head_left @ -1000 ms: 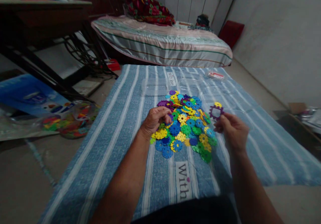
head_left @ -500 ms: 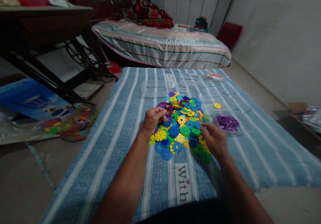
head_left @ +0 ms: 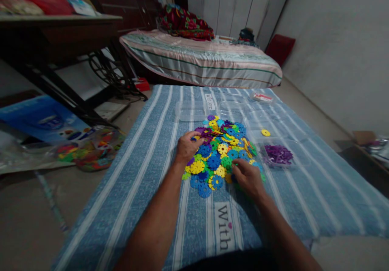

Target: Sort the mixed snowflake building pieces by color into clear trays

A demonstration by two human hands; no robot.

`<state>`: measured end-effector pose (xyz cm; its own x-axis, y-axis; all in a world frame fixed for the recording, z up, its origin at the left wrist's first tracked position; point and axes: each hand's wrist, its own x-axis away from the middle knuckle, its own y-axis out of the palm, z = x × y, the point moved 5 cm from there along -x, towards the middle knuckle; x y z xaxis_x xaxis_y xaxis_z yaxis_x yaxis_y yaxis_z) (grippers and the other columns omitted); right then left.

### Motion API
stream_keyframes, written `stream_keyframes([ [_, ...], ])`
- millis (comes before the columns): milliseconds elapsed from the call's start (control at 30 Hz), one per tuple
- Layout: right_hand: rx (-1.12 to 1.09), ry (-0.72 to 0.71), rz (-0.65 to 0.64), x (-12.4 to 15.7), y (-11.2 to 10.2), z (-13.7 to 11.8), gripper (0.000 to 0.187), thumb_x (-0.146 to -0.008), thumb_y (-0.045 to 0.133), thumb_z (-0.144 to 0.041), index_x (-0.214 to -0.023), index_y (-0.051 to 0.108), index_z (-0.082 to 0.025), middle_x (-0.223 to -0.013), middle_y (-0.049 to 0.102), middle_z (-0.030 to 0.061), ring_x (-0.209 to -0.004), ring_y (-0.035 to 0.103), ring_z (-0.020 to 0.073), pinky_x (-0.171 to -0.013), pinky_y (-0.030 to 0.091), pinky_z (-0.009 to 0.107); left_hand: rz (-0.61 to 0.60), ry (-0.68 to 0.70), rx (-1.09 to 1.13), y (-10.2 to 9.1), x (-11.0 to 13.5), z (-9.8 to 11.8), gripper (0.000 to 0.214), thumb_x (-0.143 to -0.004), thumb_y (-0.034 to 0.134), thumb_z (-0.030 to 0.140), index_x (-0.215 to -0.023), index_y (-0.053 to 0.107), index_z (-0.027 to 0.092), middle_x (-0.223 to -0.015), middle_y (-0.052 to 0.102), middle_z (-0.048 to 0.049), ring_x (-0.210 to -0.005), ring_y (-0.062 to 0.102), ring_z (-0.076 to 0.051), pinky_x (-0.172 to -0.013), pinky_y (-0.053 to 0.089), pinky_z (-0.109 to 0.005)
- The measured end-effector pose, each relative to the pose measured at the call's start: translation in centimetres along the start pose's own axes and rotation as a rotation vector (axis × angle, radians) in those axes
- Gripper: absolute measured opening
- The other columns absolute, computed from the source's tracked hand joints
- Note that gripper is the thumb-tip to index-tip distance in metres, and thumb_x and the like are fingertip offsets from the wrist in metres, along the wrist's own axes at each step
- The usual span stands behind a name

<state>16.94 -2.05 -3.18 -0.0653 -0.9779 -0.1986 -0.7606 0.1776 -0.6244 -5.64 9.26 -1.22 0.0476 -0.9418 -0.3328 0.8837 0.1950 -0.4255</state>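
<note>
Plastic discs [head_left: 215,161] are apparently being picked over, left hand [head_left: 186,147] and right hand [head_left: 249,178] curled, grasps unclear, next needing fingertip pinching.

the single view looked from the person's head, forward and down, past the left hand [head_left: 187,146] and right hand [head_left: 249,178] onto the near striped cloth [head_left: 146,153], with the bed [head_left: 206,58] farther off, toward the top edge.
</note>
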Motion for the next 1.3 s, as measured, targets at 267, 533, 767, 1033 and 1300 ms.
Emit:
stream_keyframes([
  [267, 0.024, -0.036, -0.011, 0.2, 0.6, -0.1, 0.032, -0.088, 0.047, -0.039, -0.094, 0.07, -0.017, -0.066, 0.066, 0.0015, -0.058, 0.057, 0.0142, -0.058, 0.04, 0.023, -0.121, 0.205, -0.349, 2.3, 0.9, 0.2, 0.023, -0.069, 0.072, 0.028, -0.09, 0.071, 0.02, -0.126, 0.06, -0.0102, -0.12, 0.054, -0.029, -0.106, 0.043, -0.044],
  [533, 0.023, -0.026, -0.018, 0.1, 0.8, 0.0, 0.034, -0.086, 0.047, -0.04, -0.092, 0.07, -0.016, -0.063, 0.063, 0.0014, -0.056, 0.055, 0.0143, -0.056, 0.038, 0.024, -0.156, 0.189, -0.353, 2.3, 0.7, -0.7, 0.015, -0.073, 0.064, 0.021, -0.086, 0.072, 0.02, -0.121, 0.063, -0.0085, -0.114, 0.06, -0.026, -0.101, 0.048, -0.039],
  [767, 0.015, -0.025, -0.024, 0.1, 1.2, 0.5, 0.033, -0.086, 0.047, -0.04, -0.092, 0.07, -0.016, -0.062, 0.062, 0.0006, -0.054, 0.054, 0.0135, -0.055, 0.037, 0.024, -0.133, 0.236, -0.35, 2.3, 0.7, -0.4, 0.012, -0.079, 0.059, 0.021, -0.084, 0.07, 0.02, -0.111, 0.066, -0.0077, -0.103, 0.064, -0.022, -0.095, 0.051, -0.036],
  [1033, 0.012, -0.025, -0.028, 0.1, 1.2, 0.3, 0.034, -0.086, 0.047, -0.04, -0.092, 0.07, -0.016, -0.06, 0.06, -0.0001, -0.053, 0.053, 0.0133, -0.054, 0.037, 0.023, -0.127, 0.333, -0.303, 2.3, 1.1, 1.3, 0.016, -0.087, 0.048, 0.018, -0.079, 0.063, 0.019, -0.09, 0.066, -0.0071, -0.089, 0.063, -0.019, -0.086, 0.051, -0.032],
  [1300, 0.02, -0.028, -0.026, 0.1, 1.2, 0.4, 0.032, -0.087, 0.046, -0.039, -0.091, 0.069, -0.017, -0.062, 0.062, -0.0001, -0.054, 0.053, 0.0131, -0.056, 0.037, 0.023, -0.135, 0.29, -0.275, 2.2, 1.2, 2.4, 0.023, -0.09, 0.044, 0.022, -0.08, 0.063, 0.02, -0.08, 0.064, -0.0053, -0.081, 0.062, -0.017, -0.078, 0.048, -0.028],
])
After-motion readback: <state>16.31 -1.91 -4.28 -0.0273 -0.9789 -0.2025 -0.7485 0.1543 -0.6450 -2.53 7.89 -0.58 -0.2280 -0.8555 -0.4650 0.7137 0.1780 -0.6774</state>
